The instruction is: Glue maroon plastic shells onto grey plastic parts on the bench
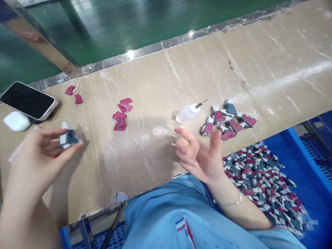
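My left hand (49,152) holds a small dark grey and white piece (67,138) between thumb and fingers, above the left part of the table. My right hand (201,152) is raised over the table's front edge, its thumb apart from the curled fingers, with nothing in it. Just beyond it a clear bottle with a thin nozzle (187,113) lies on its side. Right of the bottle sits a cluster of grey, white and maroon pieces (234,126). Loose maroon pieces (120,121) lie in the middle left, and two more maroon pieces (78,99) are farther left.
A phone (28,100) rests at the table's left end beside a white rounded case (17,121). A blue bin (308,173) below the front edge at right holds many assembled pieces (261,183). A metal strip (145,52) runs along the table's (145,79) far edge.
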Action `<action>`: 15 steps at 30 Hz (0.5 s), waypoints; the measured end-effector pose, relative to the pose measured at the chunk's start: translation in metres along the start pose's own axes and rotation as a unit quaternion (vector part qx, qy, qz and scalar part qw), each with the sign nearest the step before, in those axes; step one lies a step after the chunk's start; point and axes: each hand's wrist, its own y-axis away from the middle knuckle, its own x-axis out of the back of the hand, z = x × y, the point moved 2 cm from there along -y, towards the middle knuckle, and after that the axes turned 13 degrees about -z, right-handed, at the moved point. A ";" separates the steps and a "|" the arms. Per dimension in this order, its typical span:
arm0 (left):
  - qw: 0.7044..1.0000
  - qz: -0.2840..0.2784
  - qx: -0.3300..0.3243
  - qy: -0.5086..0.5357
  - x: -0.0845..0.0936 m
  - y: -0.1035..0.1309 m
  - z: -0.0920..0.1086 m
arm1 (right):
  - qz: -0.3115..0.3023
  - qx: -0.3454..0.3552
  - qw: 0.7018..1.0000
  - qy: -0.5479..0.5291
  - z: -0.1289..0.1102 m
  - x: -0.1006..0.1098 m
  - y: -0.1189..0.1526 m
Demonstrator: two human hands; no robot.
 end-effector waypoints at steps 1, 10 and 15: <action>0.998 0.044 -0.006 0.047 -0.007 0.011 0.005 | -0.009 -0.019 0.998 -0.055 0.003 0.001 -0.010; 0.945 -0.067 -0.061 0.314 -0.096 0.078 0.036 | 0.101 -0.020 0.988 0.118 -0.001 0.017 -0.044; 0.943 -0.150 -0.017 0.296 -0.120 0.079 0.042 | 0.175 0.094 0.915 0.351 0.017 -0.011 -0.019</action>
